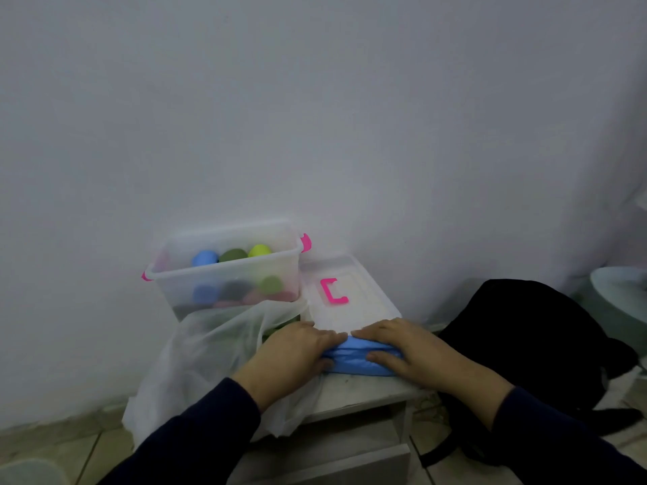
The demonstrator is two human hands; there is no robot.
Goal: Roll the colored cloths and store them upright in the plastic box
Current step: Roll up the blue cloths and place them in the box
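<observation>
A light-blue cloth (360, 358), bunched into a thick, creased roll, lies across the top of a small white cabinet (364, 388), in front of a clear plastic box (227, 274) with pink latches holding what appear to be upright rolled cloths in blue, green and yellow. The left hand (297, 355) and right hand (409, 351), fingers curled over the roll and thumbs tucked against its near side, grip it from either end, fingertips nearly meeting.
</observation>
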